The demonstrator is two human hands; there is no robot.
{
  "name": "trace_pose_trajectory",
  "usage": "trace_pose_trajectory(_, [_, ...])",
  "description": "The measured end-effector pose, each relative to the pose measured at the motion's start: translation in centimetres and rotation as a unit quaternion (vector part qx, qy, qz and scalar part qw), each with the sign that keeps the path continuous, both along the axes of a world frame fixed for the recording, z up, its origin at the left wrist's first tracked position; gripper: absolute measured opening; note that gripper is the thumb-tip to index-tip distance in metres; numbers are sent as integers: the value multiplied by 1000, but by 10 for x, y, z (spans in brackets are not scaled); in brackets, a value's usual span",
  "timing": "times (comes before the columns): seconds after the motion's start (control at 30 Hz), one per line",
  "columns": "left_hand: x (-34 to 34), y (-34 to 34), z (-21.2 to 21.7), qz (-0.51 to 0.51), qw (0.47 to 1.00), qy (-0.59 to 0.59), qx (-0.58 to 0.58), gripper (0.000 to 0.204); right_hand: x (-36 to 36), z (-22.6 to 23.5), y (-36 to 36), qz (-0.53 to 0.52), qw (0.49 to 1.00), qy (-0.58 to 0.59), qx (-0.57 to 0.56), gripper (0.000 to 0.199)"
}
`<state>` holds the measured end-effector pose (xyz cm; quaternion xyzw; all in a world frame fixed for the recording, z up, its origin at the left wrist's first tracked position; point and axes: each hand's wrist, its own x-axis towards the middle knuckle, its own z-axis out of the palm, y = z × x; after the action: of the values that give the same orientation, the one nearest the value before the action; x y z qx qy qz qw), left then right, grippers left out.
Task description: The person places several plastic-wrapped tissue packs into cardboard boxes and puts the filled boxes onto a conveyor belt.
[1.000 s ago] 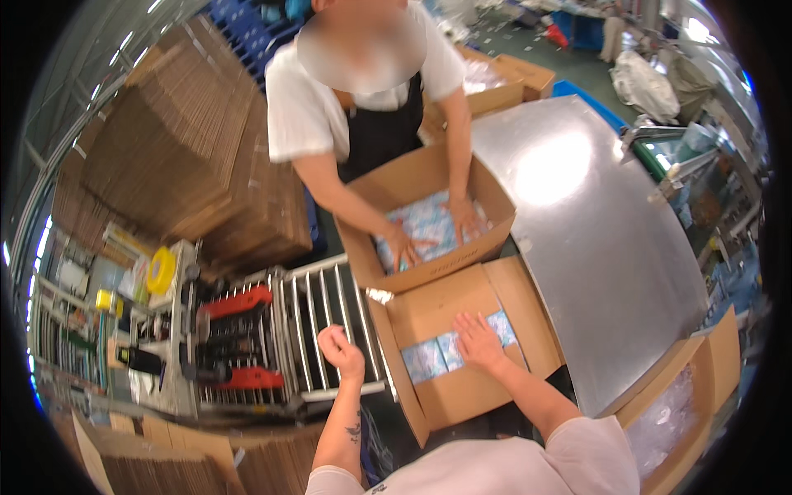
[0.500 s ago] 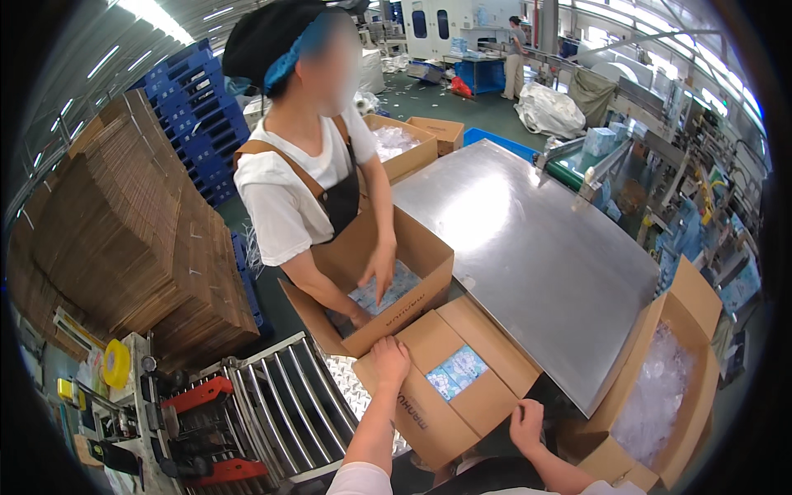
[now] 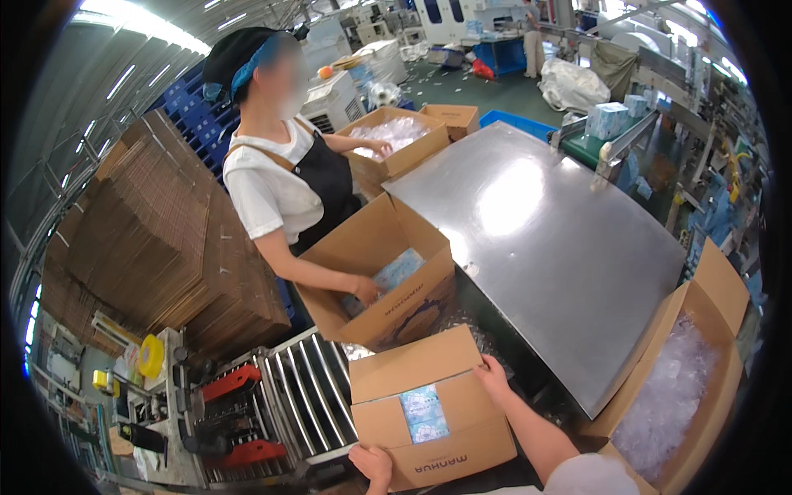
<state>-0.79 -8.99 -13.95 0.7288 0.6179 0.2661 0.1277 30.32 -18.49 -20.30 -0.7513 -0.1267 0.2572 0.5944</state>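
Many flat cartons (image 3: 173,239): piled in tall stacks at 9 o'clock.
Yellow roll (image 3: 151,356): at 8 o'clock, beside the roller track.
Roller track (image 3: 309,388): metal rollers at 7 o'clock, with red bars (image 3: 231,384) on its left.
Co-worker (image 3: 285,186): at 10 o'clock, in a black apron and dark cap; one hand (image 3: 365,290) is inside a deep box, the other over clear plastic (image 3: 396,134) in a rear box (image 3: 412,158).
Left hand (image 3: 373,466): fingers curled against the near box at its 8 o'clock corner; whether they pinch it, I cannot tell.
Deep box (image 3: 404,318): near the centre, blue packs inside.
Near box (image 3: 470,404): at 6 o'clock, between both hands; blue packs (image 3: 425,412) show between its folded-in flaps.
Right hand (image 3: 492,378): pinching the near box's edge at its 2 o'clock side.
Metal table (image 3: 569,272): bare and shiny, at 3 o'clock.
Green belt (image 3: 582,142): at 2 o'clock, carrying a blue-white pack (image 3: 606,121).
Right-hand box (image 3: 716,285): at 4 o'clock, full of clear plastic.
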Motion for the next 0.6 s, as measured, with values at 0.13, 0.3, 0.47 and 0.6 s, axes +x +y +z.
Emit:
trace_pose_trajectory(0.13, [-7,-5,-9,75,994,-66,-44,33,34,44,41,13,926,345,151,38])
trace_pose_trajectory(0.3, [-15,21,-26,112,970,-213,-33,32,29,107,10,41,952,202,228,52])
trace_pose_trajectory(0.47, [-3,24,-24,57,978,-194,-48,31,15,121,-37,100,978,21,179,49])
trace_pose_trajectory(0.6, [-14,20,-4,27,974,-215,-71,29,-13,121,-65,280,960,-5,8,40])
